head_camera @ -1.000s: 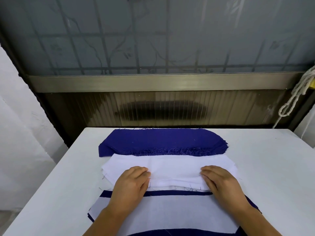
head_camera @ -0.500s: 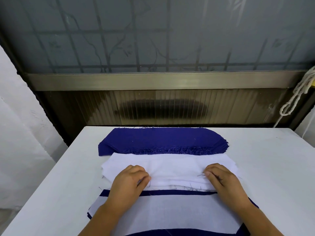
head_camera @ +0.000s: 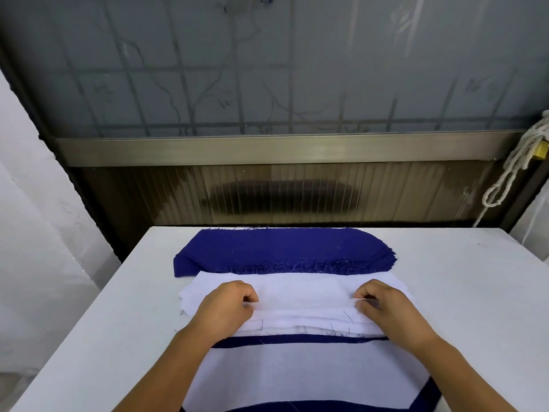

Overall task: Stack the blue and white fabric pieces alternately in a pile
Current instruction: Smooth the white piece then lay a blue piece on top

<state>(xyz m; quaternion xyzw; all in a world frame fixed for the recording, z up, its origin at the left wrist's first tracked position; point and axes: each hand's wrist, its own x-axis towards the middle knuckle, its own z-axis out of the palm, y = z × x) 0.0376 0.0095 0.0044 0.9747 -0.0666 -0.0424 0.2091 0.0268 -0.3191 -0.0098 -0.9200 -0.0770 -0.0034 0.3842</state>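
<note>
Pinching the top white piece [head_camera: 300, 292] at both ends — that was how you stood at this moment.

The piece lay on the white stack [head_camera: 297, 321] at mid-table, your left hand [head_camera: 227, 307] and right hand [head_camera: 386, 307] each curled, thumb and fingers nipping its near edge. Behind it, touching, sat the blue stack [head_camera: 279, 249]; just in front lay the alternating pile [head_camera: 297, 373], white on top with blue edges showing — all on the white table [head_camera: 475, 292], with a rope [head_camera: 511, 165] hanging at the right.
</note>
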